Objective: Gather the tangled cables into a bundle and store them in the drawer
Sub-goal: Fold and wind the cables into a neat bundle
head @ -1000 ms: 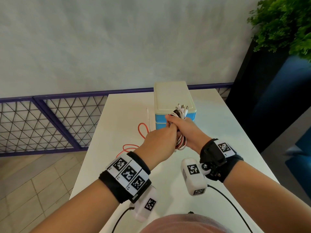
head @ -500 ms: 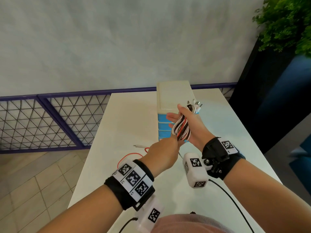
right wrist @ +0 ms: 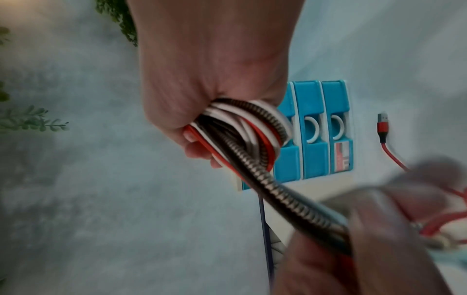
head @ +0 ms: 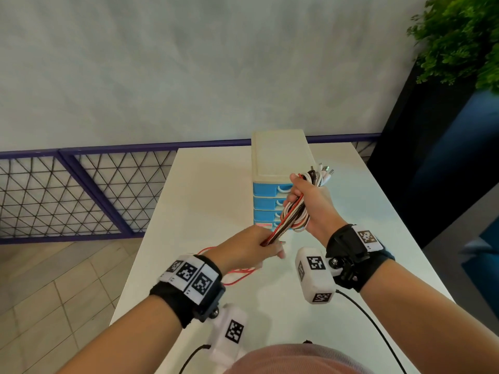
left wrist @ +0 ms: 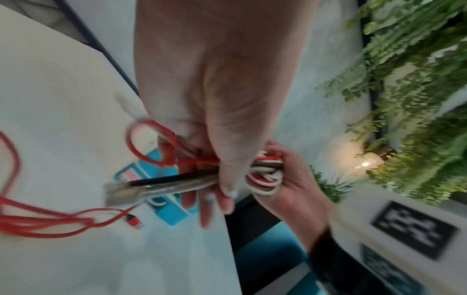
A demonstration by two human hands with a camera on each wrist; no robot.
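A coiled bundle of white, red and braided cables [head: 295, 211] is up in front of the small drawer unit [head: 278, 157], and my right hand [head: 299, 195] grips it, with plugs sticking out above the fist. Several strands run down-left from the bundle into my left hand [head: 266, 245], which pinches them low over the table. The left wrist view shows those strands [left wrist: 177, 179] under my thumb. A loose red cable [head: 237, 273] trails from my left hand across the table [head: 205, 201]. In the right wrist view the bundle [right wrist: 247, 129] fills my fist.
The drawer unit has a cream top and several blue drawers [right wrist: 313, 129], all pushed in. The red cable's plug [right wrist: 383, 127] lies on the table beside it. A purple mesh fence [head: 81, 190] stands to the left and a green plant [head: 464, 41] at the back right.
My right hand has raised the bundle and shifted it right. My left hand has slid down the strands toward me, stretching them out. The red cable has been dragged nearer.
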